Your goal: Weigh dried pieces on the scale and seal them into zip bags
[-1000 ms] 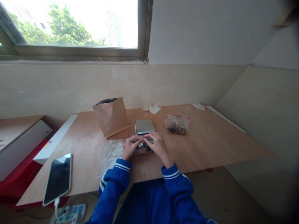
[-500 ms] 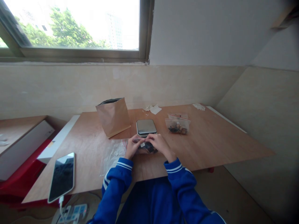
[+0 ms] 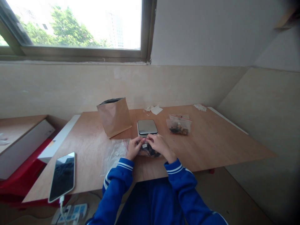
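A clear zip bag [image 3: 149, 151] with dark pieces and a small white label inside lies at the table's near middle. My left hand [image 3: 134, 148] pinches its top edge from the left. From the right, my right hand [image 3: 160, 144] pinches the same edge, so the fingertips of both hands nearly meet. Part of the bag's top is hidden behind my fingers. Just beyond it sits a flat scale [image 3: 147, 127] with a metallic top. Beside my left wrist lie flat, clear zip bags [image 3: 114, 155] with red closure lines.
An open-topped brown paper bag [image 3: 114, 118] stands back left. Filled zip bags [image 3: 180, 127] sit right of the scale. Paper scraps [image 3: 155, 109] lie near the wall, with a crumpled white piece [image 3: 200, 107] farther right. A tablet [image 3: 62, 176] on a charging cable rests at the left edge.
My fingertips have shifted slightly along the bag's top edge, and the bag sits a little farther right and nearer. Both hands keep their pinch.
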The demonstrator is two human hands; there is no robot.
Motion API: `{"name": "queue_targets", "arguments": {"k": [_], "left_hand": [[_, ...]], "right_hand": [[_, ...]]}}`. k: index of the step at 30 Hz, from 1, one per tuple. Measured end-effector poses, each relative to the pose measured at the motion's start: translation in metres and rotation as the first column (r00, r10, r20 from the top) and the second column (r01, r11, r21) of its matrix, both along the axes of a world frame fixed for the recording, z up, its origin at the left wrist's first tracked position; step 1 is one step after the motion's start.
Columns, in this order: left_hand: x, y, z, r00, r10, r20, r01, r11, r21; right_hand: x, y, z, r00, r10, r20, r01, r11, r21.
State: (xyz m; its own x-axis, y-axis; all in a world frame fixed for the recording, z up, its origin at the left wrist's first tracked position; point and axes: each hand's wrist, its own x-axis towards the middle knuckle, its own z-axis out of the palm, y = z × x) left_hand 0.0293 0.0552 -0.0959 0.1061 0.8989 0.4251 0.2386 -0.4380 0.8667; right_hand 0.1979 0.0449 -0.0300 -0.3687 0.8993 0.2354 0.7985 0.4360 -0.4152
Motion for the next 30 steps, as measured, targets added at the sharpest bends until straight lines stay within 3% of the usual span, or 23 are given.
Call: {"name": "queue_targets", "arguments": {"k": [7, 14, 19, 30], "left_hand": [[0.001, 0.0, -0.002, 0.999, 0.04, -0.027, -0.039, 0.999, 0.026], [-0.001, 0.0, 0.0, 0.996, 0.083, -0.03, -0.081, 0.995, 0.052], [-0.001, -0.001, 0.003, 0.997, 0.07, -0.034, -0.069, 0.997, 0.027], [-0.002, 0.0, -0.001, 0.986, 0.104, 0.132, -0.092, 0.992, -0.09]], "right_hand": [[-0.009, 0.0, -0.005, 0.992, -0.034, 0.124, 0.025, 0.997, 0.072], [0.001, 0.003, -0.009, 1.0, -0.029, 0.004, 0.029, 0.999, 0.028], [0.008, 0.004, -0.015, 0.998, -0.056, -0.002, 0.056, 0.996, 0.069], [0.022, 0.0, -0.015, 0.993, -0.099, -0.063, 0.105, 0.99, 0.097]]}}
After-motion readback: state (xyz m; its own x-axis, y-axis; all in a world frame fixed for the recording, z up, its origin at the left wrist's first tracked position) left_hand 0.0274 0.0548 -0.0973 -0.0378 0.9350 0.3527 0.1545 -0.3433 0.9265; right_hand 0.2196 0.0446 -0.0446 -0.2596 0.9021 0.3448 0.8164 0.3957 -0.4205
